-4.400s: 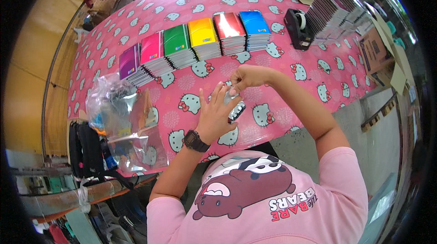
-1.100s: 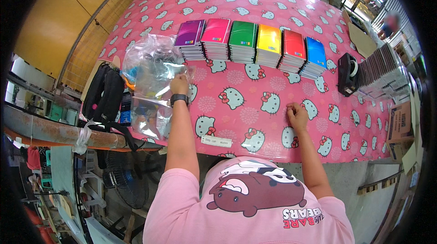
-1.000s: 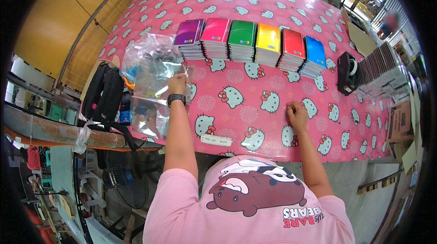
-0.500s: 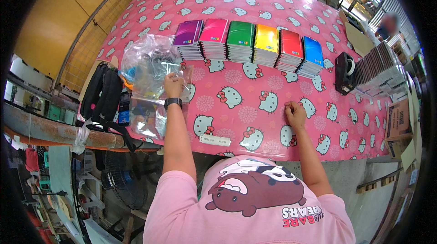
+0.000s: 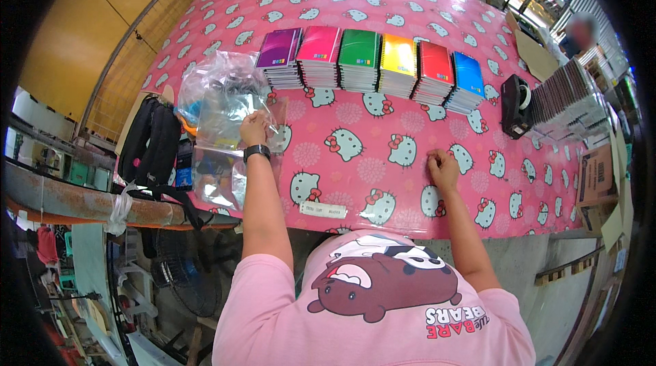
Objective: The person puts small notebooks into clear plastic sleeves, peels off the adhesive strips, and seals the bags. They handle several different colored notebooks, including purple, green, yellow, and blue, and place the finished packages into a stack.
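Note:
My left hand [image 5: 254, 129] is at the loose pile of clear plastic bags [image 5: 222, 137] on the left of the table, its fingers closed on the top clear bag. Part of the bag's edge is hidden under the hand. My right hand [image 5: 443, 168] rests on the pink table cover with its fingers curled in and nothing seen in them. Beyond both hands stands a row of spiral notebook stacks: purple [image 5: 280, 48], pink [image 5: 319, 43], green [image 5: 359, 48], yellow [image 5: 399, 55], red [image 5: 436, 63] and blue [image 5: 468, 73].
A black bag [image 5: 149, 140] and a phone [image 5: 184, 169] lie at the left edge. On the right are a black tape dispenser [image 5: 514, 107], a tall notebook stack [image 5: 570, 103] and a cardboard box [image 5: 596, 174]. A white labelled strip [image 5: 323, 210] lies near the front edge.
My left hand has shifted slightly left over the plastic bags, and the top bag's edge has moved a little with it. My right hand stays in place.

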`<action>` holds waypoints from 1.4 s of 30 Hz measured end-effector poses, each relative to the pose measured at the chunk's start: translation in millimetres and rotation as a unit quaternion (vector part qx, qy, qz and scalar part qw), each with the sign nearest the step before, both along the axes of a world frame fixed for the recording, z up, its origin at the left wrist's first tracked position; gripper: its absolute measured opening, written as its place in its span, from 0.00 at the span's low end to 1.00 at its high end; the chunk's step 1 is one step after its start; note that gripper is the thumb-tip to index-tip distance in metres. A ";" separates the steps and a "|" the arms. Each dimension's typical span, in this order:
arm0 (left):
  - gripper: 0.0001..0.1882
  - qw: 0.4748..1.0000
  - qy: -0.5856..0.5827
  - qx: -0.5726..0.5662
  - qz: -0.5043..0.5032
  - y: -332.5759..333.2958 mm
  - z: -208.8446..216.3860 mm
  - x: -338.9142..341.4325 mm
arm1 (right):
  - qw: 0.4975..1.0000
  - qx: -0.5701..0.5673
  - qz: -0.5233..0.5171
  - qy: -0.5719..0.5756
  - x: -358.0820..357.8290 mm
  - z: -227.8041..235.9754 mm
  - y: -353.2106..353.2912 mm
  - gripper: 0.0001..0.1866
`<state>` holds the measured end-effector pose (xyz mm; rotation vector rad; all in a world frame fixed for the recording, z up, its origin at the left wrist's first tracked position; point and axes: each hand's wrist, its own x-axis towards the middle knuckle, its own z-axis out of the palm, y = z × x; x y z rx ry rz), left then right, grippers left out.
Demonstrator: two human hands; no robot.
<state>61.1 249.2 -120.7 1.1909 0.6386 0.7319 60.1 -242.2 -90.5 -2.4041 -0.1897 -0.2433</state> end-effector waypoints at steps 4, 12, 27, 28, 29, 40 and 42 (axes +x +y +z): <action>0.08 0.997 0.028 -0.036 -0.069 -12.5 8.7 -0.3 | 1.000 0.004 -0.009 -0.014 -0.5 -3.9 -6.0 0.09; 0.09 0.972 -0.060 -0.225 -0.021 10.3 2.7 -4.6 | 1.000 0.013 -0.001 -0.016 0.6 -6.5 -5.3 0.08; 0.14 0.988 0.119 0.055 -0.085 3.5 6.8 -11.1 | 0.966 0.073 0.242 -0.062 13.5 37.3 126.3 0.11; 0.14 0.988 0.117 0.055 -0.088 -7.0 10.9 -7.7 | 0.950 0.054 0.294 -0.088 17.9 43.1 152.3 0.12; 0.15 0.981 0.123 0.120 -0.093 -20.2 15.9 -3.7 | 0.939 0.058 0.329 -0.083 22.4 41.4 175.1 0.14; 0.20 0.972 0.099 0.206 -0.059 -24.8 7.0 -10.8 | 0.895 -0.067 0.437 -0.056 56.0 11.4 339.3 0.26; 0.22 0.980 0.103 0.172 -0.020 -27.3 22.3 -18.1 | 0.899 -0.096 0.424 -0.048 57.7 -1.4 330.6 0.26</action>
